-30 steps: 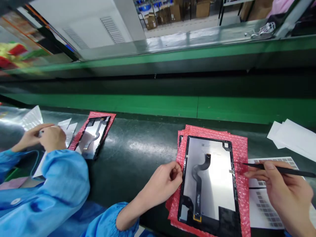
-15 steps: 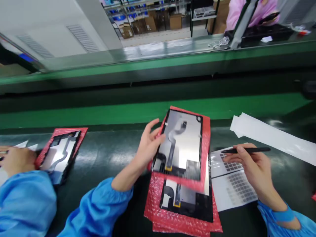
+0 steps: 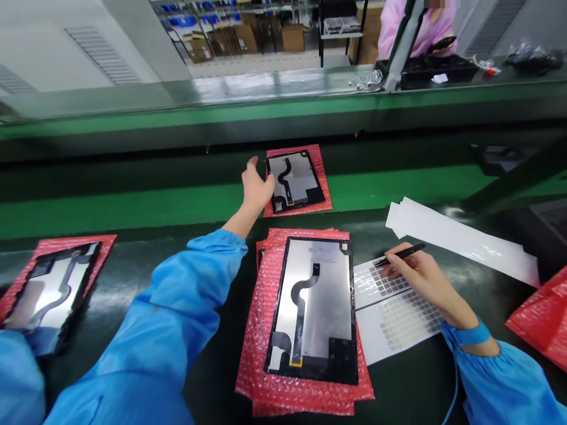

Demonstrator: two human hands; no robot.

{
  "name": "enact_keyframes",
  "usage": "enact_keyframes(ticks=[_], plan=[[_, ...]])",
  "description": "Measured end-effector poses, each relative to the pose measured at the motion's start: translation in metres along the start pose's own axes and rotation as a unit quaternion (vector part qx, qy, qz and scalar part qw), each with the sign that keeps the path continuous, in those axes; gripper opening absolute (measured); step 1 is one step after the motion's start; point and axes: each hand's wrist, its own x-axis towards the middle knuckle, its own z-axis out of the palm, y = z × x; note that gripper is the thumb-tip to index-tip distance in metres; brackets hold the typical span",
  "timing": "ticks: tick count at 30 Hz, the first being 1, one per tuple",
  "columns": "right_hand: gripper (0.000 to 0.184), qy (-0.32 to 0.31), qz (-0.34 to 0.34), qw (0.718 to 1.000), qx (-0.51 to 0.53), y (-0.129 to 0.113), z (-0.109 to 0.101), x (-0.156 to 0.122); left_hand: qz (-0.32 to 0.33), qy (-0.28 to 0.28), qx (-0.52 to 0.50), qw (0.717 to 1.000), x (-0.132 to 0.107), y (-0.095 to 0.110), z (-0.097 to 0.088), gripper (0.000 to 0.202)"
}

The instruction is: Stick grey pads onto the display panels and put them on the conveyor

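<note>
My left hand reaches out over the green conveyor belt, fingers apart, touching the left edge of a display panel that lies on a red bubble-wrap sheet. In front of me another display panel lies face down on a stack of red bubble wrap, its black flex cable showing. My right hand holds black tweezers with the tip over a white sheet of small grey stickers.
A co-worker's blue sleeve and a third panel on red wrap are at the left. White paper strips lie at the right, more red wrap at the far right. A person in pink stands beyond the far bench.
My left hand lifted the top panel with its red sheet off the stack and carried it forward onto the green belt. My right hand moved the tweezers onto the sticker sheet.
</note>
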Motion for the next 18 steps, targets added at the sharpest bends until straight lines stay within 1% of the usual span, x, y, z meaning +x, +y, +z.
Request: enact_keyframes(ticks=[2, 3, 4, 6, 7, 8, 10, 12, 13, 15, 18], plan=[[0.049, -0.009, 0.005, 1.0, 0.0, 0.0, 0.0, 0.001, 0.034, 0.011, 0.024, 0.999, -0.012, -0.004, 0.004, 0.049], [0.049, -0.011, 0.009, 1.0, 0.003, 0.0, -0.001, 0.001, 0.053, 0.017, 0.034, 0.998, -0.023, -0.007, 0.008, 0.047], [0.049, -0.01, 0.012, 1.0, 0.007, 0.0, 0.0, 0.001, 0.071, 0.018, 0.045, 0.996, -0.036, -0.008, 0.014, 0.044], [0.049, -0.006, 0.018, 1.0, 0.015, -0.001, 0.0, 0.002, 0.11, 0.005, 0.066, 0.992, -0.072, -0.009, 0.027, 0.032], [0.049, -0.005, 0.02, 1.0, 0.017, -0.001, 0.001, 0.002, 0.13, -0.009, 0.075, 0.989, -0.093, -0.008, 0.034, 0.025], [0.049, -0.003, 0.023, 1.0, 0.02, -0.001, 0.001, 0.003, 0.156, -0.036, 0.079, 0.984, -0.114, -0.006, 0.042, 0.022], [0.05, 0.002, 0.032, 0.999, 0.03, -0.003, 0.002, 0.004, 0.206, -0.084, 0.085, 0.971, -0.151, 0.0, 0.056, 0.018], [0.051, 0.019, 0.046, 0.998, 0.046, -0.006, 0.002, 0.005, 0.259, -0.119, 0.129, 0.95, -0.177, 0.005, 0.068, 0.019], [0.052, 0.029, 0.052, 0.997, 0.055, -0.008, 0.002, 0.004, 0.278, -0.131, 0.157, 0.939, -0.185, 0.007, 0.073, 0.021], [0.052, 0.049, 0.058, 0.994, 0.078, -0.011, 0.003, 0.001, 0.291, -0.145, 0.209, 0.922, -0.193, 0.008, 0.08, 0.024], [0.047, 0.077, 0.055, 0.987, 0.131, -0.012, 0.012, -0.012, 0.27, -0.162, 0.249, 0.916, -0.193, 0.009, 0.086, 0.029]])
